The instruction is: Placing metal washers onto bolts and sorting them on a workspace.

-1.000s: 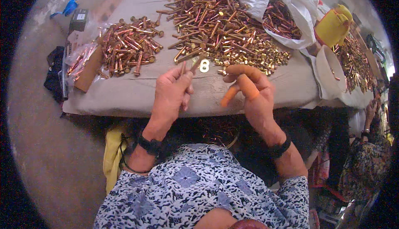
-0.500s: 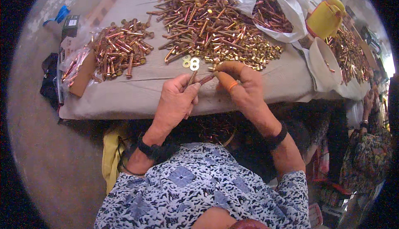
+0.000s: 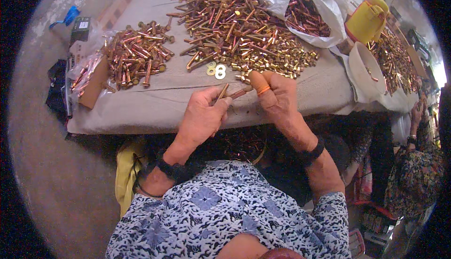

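My left hand is closed around a couple of bolts; one points up between thumb and fingers, the other toward my right hand. My right hand is curled in at the near edge of a heap of brassy nuts or short sleeves. Orange covers wrap its fingers, and whatever sits between its fingertips is hidden. Several flat washers lie just beyond my left hand. Behind the nuts rises a large heap of loose bolts.
A smaller pile of bolts lies at the left, beside a cardboard piece. On the right are a white plastic bag, a pale tub and a yellow container. Another person's arm shows at far right.
My right hand has drawn slightly right, away from the bolt ends, and its fingers have curled toward the nuts. My left hand has shifted slightly nearer to me, still holding the bolts.
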Demonstrator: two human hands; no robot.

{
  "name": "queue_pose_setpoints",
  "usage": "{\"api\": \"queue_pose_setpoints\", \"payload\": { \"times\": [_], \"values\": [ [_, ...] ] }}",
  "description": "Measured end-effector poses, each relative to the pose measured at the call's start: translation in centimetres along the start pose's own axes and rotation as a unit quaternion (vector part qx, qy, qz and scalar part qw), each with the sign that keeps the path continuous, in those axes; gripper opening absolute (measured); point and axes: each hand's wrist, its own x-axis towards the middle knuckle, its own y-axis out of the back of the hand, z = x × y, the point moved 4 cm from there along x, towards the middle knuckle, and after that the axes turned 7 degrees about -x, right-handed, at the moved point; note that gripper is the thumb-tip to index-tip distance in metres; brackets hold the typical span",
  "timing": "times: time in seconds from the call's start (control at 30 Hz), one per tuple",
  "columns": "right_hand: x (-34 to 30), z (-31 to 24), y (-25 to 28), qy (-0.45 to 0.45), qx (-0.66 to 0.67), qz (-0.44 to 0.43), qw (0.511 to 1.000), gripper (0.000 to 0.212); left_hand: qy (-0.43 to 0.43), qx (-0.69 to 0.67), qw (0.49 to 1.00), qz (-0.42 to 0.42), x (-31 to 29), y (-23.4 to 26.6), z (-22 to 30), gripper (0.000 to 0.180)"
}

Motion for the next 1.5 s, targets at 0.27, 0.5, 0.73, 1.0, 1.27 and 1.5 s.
{"api": "queue_pose_setpoints", "payload": {
  "times": [0.27, 0.5, 0.73, 1.0, 1.27, 1.5],
  "values": [
    [-0.4, -1.1, 0.4, 0.216, -0.026, 0.061, 0.974, 0.019, 0.010, -0.046, 0.999, -0.025, 0.0, 0.0, -0.2, 0.015],
    [-0.5, -0.8, 0.6, 0.169, -0.027, 0.087, 0.981, 0.017, -0.007, 0.008, 1.000, -0.026, 0.0, 0.4, -0.2, 0.017],
    [-0.4, -0.1, 0.0, 0.066, -0.122, -0.068, 0.988, 0.014, 0.031, -0.030, 0.997, -0.065, -0.4, 0.1, -0.6, 0.015],
    [-0.8, -1.0, 0.5, 0.140, -0.028, -0.039, 0.989, 0.016, 0.043, -0.059, 0.994, -0.077, -0.4, 0.6, -0.4, 0.016],
    [-0.9, -2.5, 0.6, 0.179, 0.043, 0.060, 0.981, 0.019, 0.046, -0.086, 0.992, -0.085, 0.0, 0.2, -0.5, 0.013],
    [-0.7, -1.5, 0.6, 0.087, -0.017, -0.013, 0.996, 0.033, 0.081, -0.038, 0.994, -0.069, -0.5, 1.0, 0.2, 0.018]
  ]
}}
